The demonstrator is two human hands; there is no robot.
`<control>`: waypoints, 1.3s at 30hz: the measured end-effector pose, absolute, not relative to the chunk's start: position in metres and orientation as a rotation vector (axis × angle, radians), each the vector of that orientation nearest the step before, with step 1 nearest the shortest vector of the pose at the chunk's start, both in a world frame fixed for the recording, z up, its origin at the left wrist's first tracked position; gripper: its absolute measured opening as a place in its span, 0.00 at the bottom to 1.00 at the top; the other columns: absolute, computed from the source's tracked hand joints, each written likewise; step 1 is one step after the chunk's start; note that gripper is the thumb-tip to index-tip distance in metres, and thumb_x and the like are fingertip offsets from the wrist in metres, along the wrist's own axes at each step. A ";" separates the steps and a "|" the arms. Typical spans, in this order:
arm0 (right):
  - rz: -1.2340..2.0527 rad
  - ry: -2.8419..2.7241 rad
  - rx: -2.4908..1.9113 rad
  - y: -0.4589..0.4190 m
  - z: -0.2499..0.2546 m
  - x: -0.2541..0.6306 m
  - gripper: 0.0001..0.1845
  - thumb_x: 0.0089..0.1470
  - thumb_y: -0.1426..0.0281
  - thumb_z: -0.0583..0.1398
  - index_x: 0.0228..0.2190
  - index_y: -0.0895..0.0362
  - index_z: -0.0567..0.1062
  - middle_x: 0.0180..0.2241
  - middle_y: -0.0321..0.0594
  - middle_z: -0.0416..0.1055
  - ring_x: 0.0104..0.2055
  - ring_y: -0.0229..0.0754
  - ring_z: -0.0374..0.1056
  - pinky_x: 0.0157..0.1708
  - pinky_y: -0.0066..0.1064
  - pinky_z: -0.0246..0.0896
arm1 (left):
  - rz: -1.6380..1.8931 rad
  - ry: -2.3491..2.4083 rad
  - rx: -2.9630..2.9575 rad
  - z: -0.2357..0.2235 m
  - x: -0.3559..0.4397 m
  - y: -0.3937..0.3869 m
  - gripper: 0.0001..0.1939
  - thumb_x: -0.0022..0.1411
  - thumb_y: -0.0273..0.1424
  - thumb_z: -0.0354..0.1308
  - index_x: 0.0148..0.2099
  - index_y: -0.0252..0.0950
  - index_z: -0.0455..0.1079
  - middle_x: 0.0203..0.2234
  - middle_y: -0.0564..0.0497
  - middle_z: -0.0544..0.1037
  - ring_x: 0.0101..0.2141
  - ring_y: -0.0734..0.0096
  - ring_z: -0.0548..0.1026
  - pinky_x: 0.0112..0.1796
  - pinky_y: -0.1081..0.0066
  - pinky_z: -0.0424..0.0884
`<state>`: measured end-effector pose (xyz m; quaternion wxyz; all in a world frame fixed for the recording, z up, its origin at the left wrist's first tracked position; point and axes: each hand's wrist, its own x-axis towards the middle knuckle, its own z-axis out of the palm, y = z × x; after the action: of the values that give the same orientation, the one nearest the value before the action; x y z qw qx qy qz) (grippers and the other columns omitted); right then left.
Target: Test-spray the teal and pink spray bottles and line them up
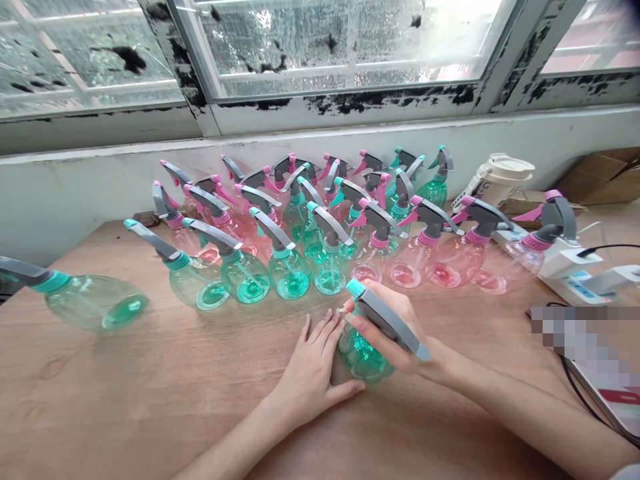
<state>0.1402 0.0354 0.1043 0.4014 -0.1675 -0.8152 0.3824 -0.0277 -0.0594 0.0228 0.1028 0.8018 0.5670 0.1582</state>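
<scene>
My right hand (395, 333) is closed around the grey and teal trigger head (387, 319) of a green spray bottle (363, 357) standing on the wooden table (150, 393). My left hand (310, 370) lies flat on the table with fingers stretched out, touching the bottle's left side. Just beyond the hands stands a crowd of several green spray bottles (287, 267) and pink spray bottles (423, 257) in rows up to the wall.
One green bottle (95, 300) stands apart at the far left. At the right are a white power strip (570, 267) with cables, a white lidded cup (500, 180) and a cardboard box (605, 177). A window ledge runs behind the table.
</scene>
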 end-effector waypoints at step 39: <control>0.949 -2.092 -0.442 0.036 0.109 0.137 0.02 0.59 0.71 0.56 0.33 0.55 0.67 0.27 0.36 0.64 0.28 0.38 0.61 0.29 0.31 0.60 | 0.428 1.680 2.388 0.023 -0.029 -0.060 0.45 0.60 0.49 0.61 0.69 0.32 0.47 0.65 0.35 0.59 0.66 0.46 0.52 0.63 0.40 0.45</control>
<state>0.1373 0.0362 0.1088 0.3904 -0.1741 -0.8233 0.3734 -0.0288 -0.0596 0.0226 0.0953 0.8055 0.5668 0.1444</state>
